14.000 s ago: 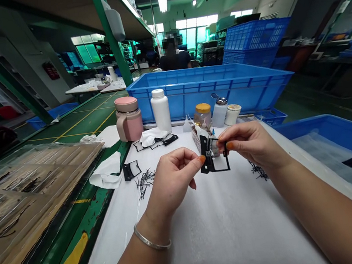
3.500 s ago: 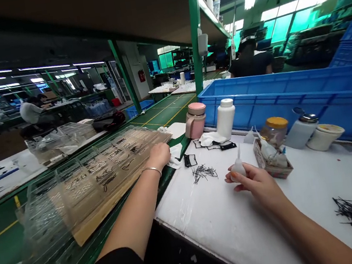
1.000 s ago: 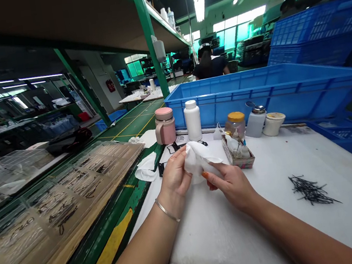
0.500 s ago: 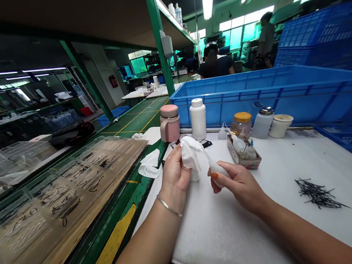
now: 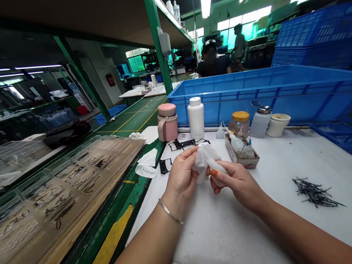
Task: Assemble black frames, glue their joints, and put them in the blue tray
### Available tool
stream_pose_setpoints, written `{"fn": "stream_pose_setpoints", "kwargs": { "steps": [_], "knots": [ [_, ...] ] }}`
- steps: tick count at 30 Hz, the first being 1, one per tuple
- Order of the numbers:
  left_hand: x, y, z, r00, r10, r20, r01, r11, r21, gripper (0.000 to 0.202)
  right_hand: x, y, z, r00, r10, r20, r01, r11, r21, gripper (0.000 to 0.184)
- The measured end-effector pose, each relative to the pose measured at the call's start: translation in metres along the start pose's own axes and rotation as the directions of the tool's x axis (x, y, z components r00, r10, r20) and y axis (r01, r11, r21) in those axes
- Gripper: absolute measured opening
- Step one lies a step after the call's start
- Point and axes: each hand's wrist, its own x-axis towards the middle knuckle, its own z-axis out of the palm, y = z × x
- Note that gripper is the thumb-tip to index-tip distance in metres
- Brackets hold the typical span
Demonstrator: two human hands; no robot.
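Observation:
My left hand [image 5: 184,172] pinches a thin white cloth [image 5: 203,156] above the middle of the white worktop. Closed around a small white squeeze bottle [image 5: 219,174] is my right hand [image 5: 234,176], just beside the left. The bottle's nozzle end is hidden by the cloth, which drapes over it. Behind my hands lie black frame-like parts [image 5: 186,143], with another black part [image 5: 165,165] to the left. A second white cloth [image 5: 147,163] rests at the worktop's left edge. To the right is a pile of thin black strips [image 5: 315,192].
A pink mug [image 5: 167,123], a white bottle [image 5: 197,118], a yellow-lidded jar [image 5: 240,123], a pump bottle [image 5: 261,121] and a small box [image 5: 250,163] stand along the back. Beyond them is a big blue crate [image 5: 273,99]. A compartment tray [image 5: 71,183] lies left. Other people are in the background.
My hands have come together. The cloth in my left hand has moved right onto the squeeze bottle's nozzle, which showed bare before. The standing person in the background has moved left.

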Motion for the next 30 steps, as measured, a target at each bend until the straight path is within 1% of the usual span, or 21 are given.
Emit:
{"fn": "stream_pose_setpoints", "kwargs": {
  "steps": [3, 6, 11, 13, 15, 17, 20, 22, 27, 30],
  "knots": [
    [0.001, 0.000, 0.000, 0.999, 0.000, -0.042, -0.003, 0.998, -0.063, 0.021, 0.000, 0.000, 0.000, 0.999, 0.025, 0.022, -0.026, 0.999, 0.043, 0.032],
    [0.001, 0.000, 0.000, 0.998, 0.009, -0.061, -0.016, 0.994, -0.112, 0.024, 0.000, -0.001, 0.001, 0.998, 0.037, 0.041, -0.040, 0.997, 0.066, 0.033],
    [0.002, -0.002, -0.001, 0.998, 0.032, -0.057, -0.040, 0.988, -0.151, 0.017, 0.000, -0.002, 0.000, 0.998, 0.036, 0.055, -0.040, 0.997, 0.065, 0.033],
    [0.002, -0.002, -0.001, 0.999, 0.029, -0.035, -0.035, 0.984, -0.172, 0.014, 0.001, -0.001, 0.000, 0.997, 0.040, 0.060, -0.044, 0.997, 0.065, 0.033],
    [0.004, 0.001, -0.002, 0.999, 0.021, -0.035, -0.028, 0.977, -0.213, 0.012, 0.001, -0.001, 0.000, 0.997, 0.044, 0.069, -0.048, 0.997, 0.064, 0.032],
    [0.007, 0.005, -0.005, 0.995, 0.017, -0.100, -0.045, 0.959, -0.280, 0.008, 0.001, 0.000, 0.001, 0.995, 0.055, 0.087, -0.059, 0.997, 0.055, 0.032],
    [0.012, 0.012, -0.010, 0.974, 0.037, -0.224, -0.118, 0.925, -0.361, 0.005, 0.000, 0.000, 0.002, 0.990, 0.065, 0.126, -0.071, 0.997, 0.042, 0.032],
    [0.015, 0.014, -0.013, 0.966, 0.055, -0.253, -0.150, 0.915, -0.374, 0.007, 0.000, -0.001, 0.003, 0.988, 0.060, 0.141, -0.067, 0.996, 0.050, 0.032],
    [0.016, 0.014, -0.016, 0.966, 0.078, -0.247, -0.167, 0.917, -0.362, 0.007, -0.002, -0.003, 0.001, 0.991, 0.055, 0.124, -0.067, 0.994, 0.088, 0.033],
    [0.016, 0.011, -0.016, 0.961, 0.114, -0.253, -0.197, 0.923, -0.331, 0.005, -0.001, -0.001, -0.001, 0.993, 0.055, 0.107, -0.066, 0.992, 0.106, 0.034]
  ]
}}
